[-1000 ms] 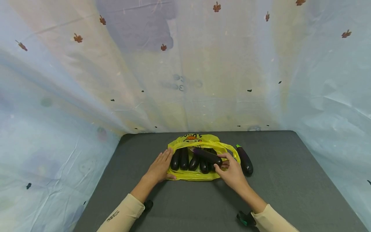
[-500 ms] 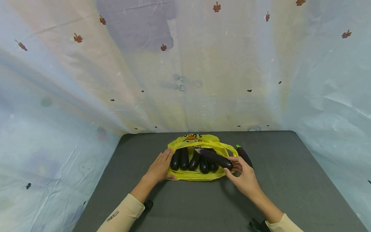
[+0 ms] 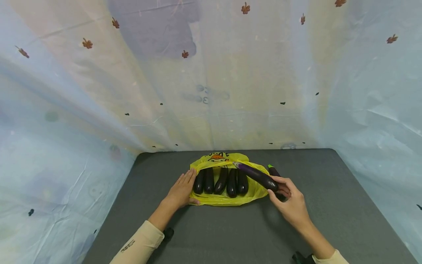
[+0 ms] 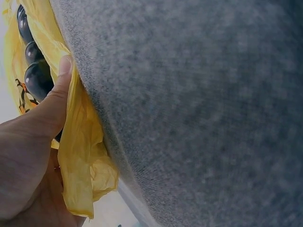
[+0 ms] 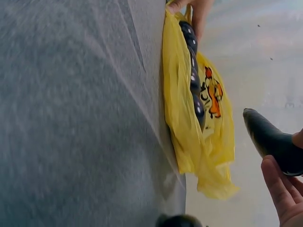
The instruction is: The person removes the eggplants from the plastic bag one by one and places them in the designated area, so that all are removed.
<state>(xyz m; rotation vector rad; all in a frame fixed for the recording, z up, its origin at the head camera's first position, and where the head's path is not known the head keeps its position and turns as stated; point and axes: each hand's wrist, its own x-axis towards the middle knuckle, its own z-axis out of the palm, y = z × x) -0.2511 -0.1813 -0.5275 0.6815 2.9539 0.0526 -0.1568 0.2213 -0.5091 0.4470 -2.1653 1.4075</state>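
Resting at the leftmost side of the work, the left hand (image 3: pixel 179 190) is pressing against the edge of a yellow plastic bag (image 3: pixel 217 201), which is lying on a grey table (image 3: pixel 211 234). I'm judging the film light, limp and easily torn, so its rim is probably the best place for taking hold. The fingers are lying fairly straight, with the thumb spreading wide of them. Inside the bag, five eggplants (image 3: pixel 221 181) are lying side by side, their rounded ends facing the person. Farther right, a lifted eggplant (image 3: pixel 257 175) is slanting above the bag's right part, its purple-and-white stem end pointing leftward. It's gleaming, so I'm guessing it is firm, somewhat weighty, slippery and prone to bruising; a grip nearer the middle would likely be balancing it better. The right hand (image 3: pixel 291 201) is holding it by the blunt end, thumb and fingers narrowing to its thickness. Behind that hand, a loose eggplant (image 3: pixel 273 171) with a green tip is lying on the table, partly hidden.
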